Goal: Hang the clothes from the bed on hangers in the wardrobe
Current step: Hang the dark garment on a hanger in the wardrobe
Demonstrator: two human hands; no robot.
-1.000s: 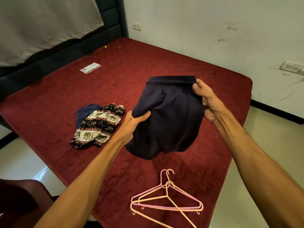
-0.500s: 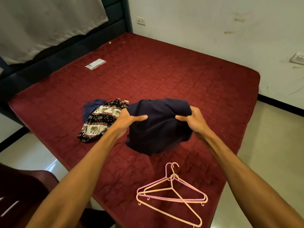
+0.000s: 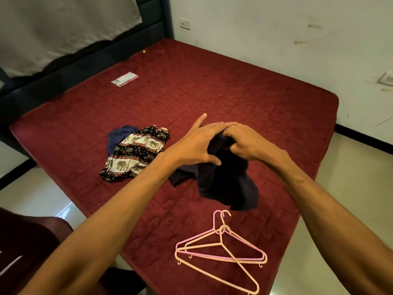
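2 hangers (image 3: 221, 242) lie near a navy garment (image 3: 227, 182) (right hand (image 3: 248, 143) grips it).

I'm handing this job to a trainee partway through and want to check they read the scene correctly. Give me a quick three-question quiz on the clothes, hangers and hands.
1. True or false: the right hand grips the navy garment.
2. How many hangers lie on the bed?
3. The elephant-print garment lies: A) across the hangers; B) on the bed, apart from the hangers; C) on the floor.

Key: 1 true; 2 two, one pink and one cream, overlapping; 3 B.
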